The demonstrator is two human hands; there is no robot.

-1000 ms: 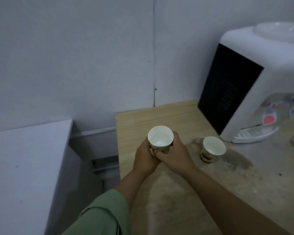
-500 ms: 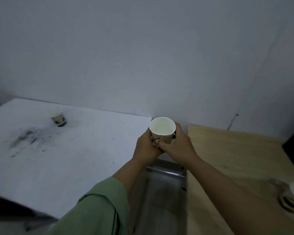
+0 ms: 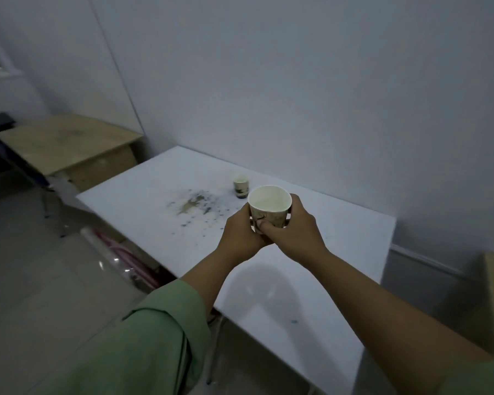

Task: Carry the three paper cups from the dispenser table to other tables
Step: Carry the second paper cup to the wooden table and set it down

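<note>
Head view showed fingers (image 3: 264, 223) of the left hand (image 3: 241, 233) and right hand (image 3: 295, 232) wrapped around one paper cup (image 3: 269, 205), held upright above the white desk (image 3: 340, 280). Another cup (image 3: 241, 187) stood nearby. Setting it down well likely meant lowering level, clear of the stain (image 3: 193, 203), then releasing gently.

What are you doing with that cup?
A person is holding a paper cup upright in both hands, the left hand and the right hand wrapped around its sides. It is held above a white table. Another paper cup already stands on that table, next to some dark stains. A wooden table stands farther off on the left, by the wall.
</note>
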